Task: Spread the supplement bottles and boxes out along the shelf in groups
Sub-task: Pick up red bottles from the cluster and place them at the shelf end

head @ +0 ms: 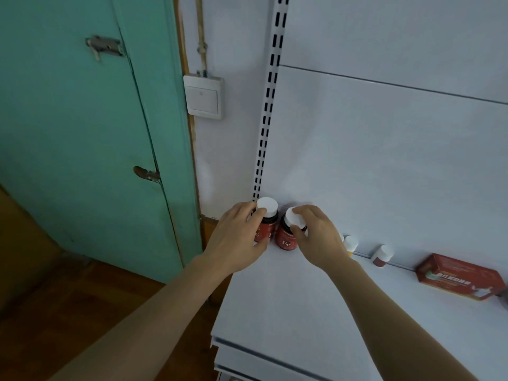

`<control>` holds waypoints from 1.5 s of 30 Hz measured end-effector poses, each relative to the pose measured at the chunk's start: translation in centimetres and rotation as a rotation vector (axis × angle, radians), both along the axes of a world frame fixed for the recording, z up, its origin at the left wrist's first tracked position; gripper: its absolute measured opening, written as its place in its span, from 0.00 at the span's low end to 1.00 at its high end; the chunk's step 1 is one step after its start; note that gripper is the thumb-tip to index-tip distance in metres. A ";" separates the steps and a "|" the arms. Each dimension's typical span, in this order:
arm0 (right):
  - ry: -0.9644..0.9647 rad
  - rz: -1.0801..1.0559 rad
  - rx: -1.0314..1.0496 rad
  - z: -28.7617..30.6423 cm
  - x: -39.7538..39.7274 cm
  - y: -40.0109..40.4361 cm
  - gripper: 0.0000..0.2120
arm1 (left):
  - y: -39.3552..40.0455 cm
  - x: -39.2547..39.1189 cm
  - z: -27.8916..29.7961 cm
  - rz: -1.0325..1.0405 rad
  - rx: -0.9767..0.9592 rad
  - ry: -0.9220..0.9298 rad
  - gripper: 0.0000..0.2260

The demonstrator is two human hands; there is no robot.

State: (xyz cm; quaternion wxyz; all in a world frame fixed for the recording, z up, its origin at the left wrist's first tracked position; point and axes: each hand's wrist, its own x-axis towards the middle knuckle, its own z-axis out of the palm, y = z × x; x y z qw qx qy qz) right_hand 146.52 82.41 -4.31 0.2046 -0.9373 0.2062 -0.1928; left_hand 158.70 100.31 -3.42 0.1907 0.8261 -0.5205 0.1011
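Head view: white shelf (288, 312), far-left corner. Left hand (236, 237) grips a red bottle (268, 225) with white cap; right hand (319, 235) grips a second red bottle (287, 239) just beside it. Farther right along the back edge: yellow bottle (350, 244), dark-red bottle (382, 255), red box (459, 276). Left: green door (82, 133), wall switch (204, 97).

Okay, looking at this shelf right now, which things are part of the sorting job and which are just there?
Job: left red bottle, gripped by the left hand; right red bottle, gripped by the right hand; two small bottles; red box; shelf.
Just there: green door; wall switch.
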 end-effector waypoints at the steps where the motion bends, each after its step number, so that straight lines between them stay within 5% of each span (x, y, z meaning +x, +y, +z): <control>1: 0.000 -0.010 -0.001 -0.2 0.2 -0.1 0.17 | 0.0 0.2 0.0 0.001 -0.001 -0.004 0.26; 15: -0.015 -0.021 -0.187 -1.3 1.2 0.1 0.15 | -0.9 1.3 -0.2 0.001 0.056 -0.010 0.26; 26: 0.106 -0.238 -0.359 1.9 -3.7 0.9 0.24 | -4.2 -1.6 1.8 -0.074 0.006 -0.062 0.23; 36: 0.300 -0.624 -0.260 5.9 -19.8 0.3 0.35 | -11.6 -15.0 4.7 -0.272 0.050 -0.035 0.27; 45: 0.352 -0.950 -0.169 8.8 -43.3 -0.6 0.35 | -18.1 -37.0 8.4 -0.543 0.033 -0.050 0.27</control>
